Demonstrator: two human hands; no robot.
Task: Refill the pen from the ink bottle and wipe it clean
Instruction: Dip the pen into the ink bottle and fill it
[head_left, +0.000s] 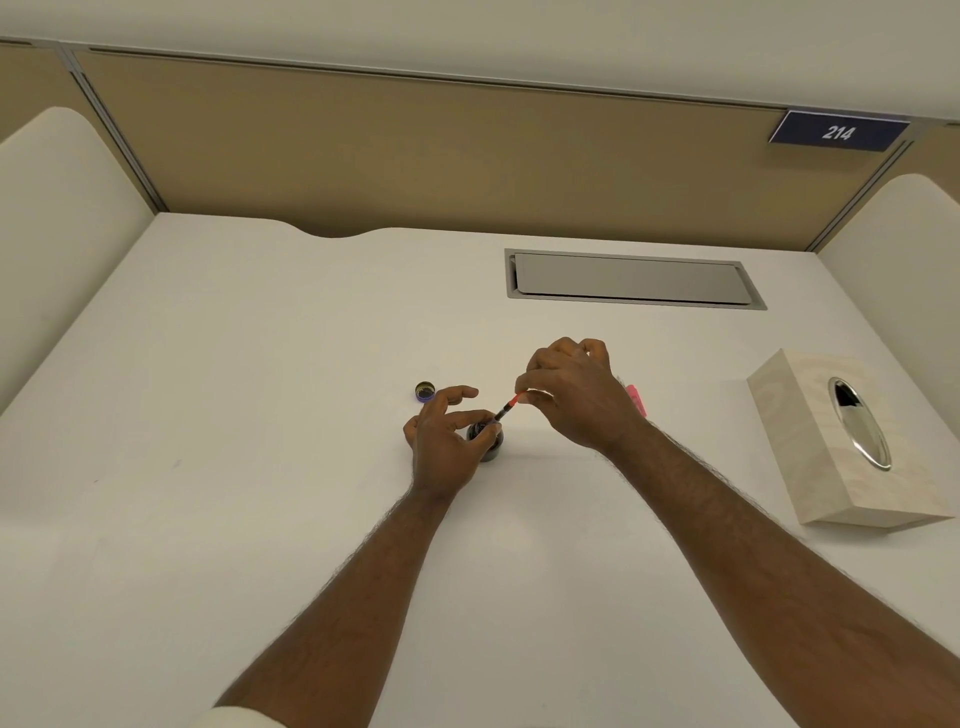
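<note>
Head view: right hand holds pen in ink bottle.

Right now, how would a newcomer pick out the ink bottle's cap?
Start at the white desk, where the left hand holds the dark round ink bottle. Just beyond that hand lies the small round blue-rimmed cap, open side up, the only loose disc there.

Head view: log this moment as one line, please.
phase: filling | left hand: grips ink bottle | right hand: pinches pen, tip in bottle | cap: off, on desk | tissue box: untouched
</note>
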